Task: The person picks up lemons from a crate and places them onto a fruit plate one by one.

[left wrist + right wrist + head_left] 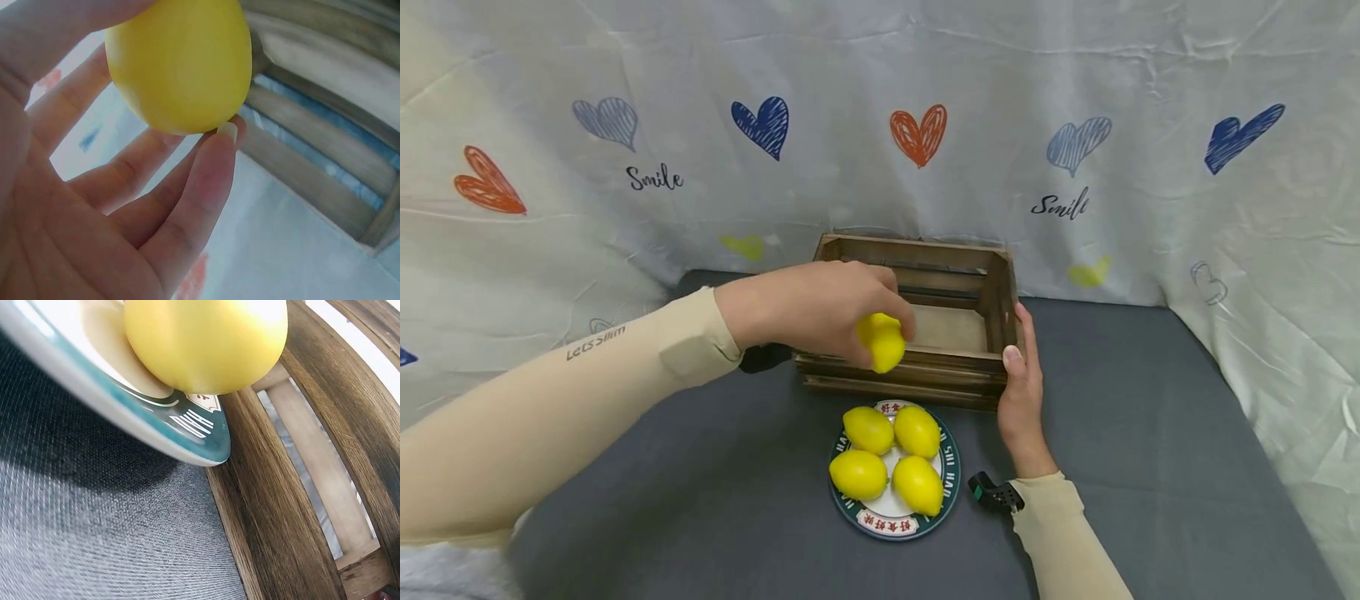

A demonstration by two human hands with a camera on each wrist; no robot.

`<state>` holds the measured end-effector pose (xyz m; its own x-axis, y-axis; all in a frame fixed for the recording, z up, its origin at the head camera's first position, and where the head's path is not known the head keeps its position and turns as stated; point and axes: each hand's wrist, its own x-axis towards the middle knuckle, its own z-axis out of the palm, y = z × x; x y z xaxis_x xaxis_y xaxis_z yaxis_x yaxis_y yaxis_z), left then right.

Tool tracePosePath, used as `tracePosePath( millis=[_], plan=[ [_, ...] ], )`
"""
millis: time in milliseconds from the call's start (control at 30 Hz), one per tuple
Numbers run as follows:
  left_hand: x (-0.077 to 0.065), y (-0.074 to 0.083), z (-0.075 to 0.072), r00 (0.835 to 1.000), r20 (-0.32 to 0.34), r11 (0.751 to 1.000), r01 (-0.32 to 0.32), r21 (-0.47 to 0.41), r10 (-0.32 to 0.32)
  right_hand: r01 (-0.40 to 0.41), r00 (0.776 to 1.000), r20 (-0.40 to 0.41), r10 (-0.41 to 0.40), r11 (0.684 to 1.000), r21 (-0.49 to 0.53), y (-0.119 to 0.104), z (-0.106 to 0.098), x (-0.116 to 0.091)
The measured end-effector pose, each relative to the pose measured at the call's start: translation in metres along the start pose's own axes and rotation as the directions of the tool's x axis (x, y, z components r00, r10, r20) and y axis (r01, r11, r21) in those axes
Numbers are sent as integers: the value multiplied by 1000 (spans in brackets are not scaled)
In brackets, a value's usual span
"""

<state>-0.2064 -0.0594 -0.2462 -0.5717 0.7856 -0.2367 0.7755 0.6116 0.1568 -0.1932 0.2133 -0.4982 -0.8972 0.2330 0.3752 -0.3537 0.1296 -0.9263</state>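
Note:
A yellow lemon (886, 343) is held in my left hand (823, 304), above the near side of a brown slatted wooden crate (902, 379). Up close in the left wrist view, the fingers curl round the lemon (181, 69), with crate slats beyond it. My right hand (1024, 400) grips the crate's right side, its thumb on the near corner. Just in front of the crate, several lemons (917, 431) lie on a round plate (952, 475) with a dark green rim. The right wrist view shows one lemon (209, 344) on the plate beside the crate (269, 506).
A dark grey cloth (1150, 450) covers the table. Behind it hangs a white curtain (850, 192) printed with hearts and the word Smile. A black band (996, 493) circles the right wrist.

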Motion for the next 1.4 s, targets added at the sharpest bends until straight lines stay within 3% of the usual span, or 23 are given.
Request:
tracePosePath(
  millis=[167,400,633,733,933,1133,1400],
  plan=[
    [-2,21,20,994,86,997,-71,0,71,2,1000,-4,-2,1000,-14,1,-1,0],
    [0,44,59,962,242,990,-136,29,125,14,1000,5,-14,1000,3,1,-2,1],
    [-1,54,97,935,307,976,-208,64,179,12,1000,9,-12,1000,5,1,-1,1],
    [-1,58,108,928,313,967,-239,85,202,9,1000,6,-9,1000,0,0,-1,2],
    [1,61,118,937,276,965,-248,85,216,0,1000,1,0,1000,-3,0,-1,2],
    [2,64,127,933,283,966,-250,62,223,8,1000,2,-8,1000,-7,-1,-2,2],
    [3,63,140,948,234,967,-240,81,216,11,1000,5,-11,1000,-10,0,-2,2]
  ],
)
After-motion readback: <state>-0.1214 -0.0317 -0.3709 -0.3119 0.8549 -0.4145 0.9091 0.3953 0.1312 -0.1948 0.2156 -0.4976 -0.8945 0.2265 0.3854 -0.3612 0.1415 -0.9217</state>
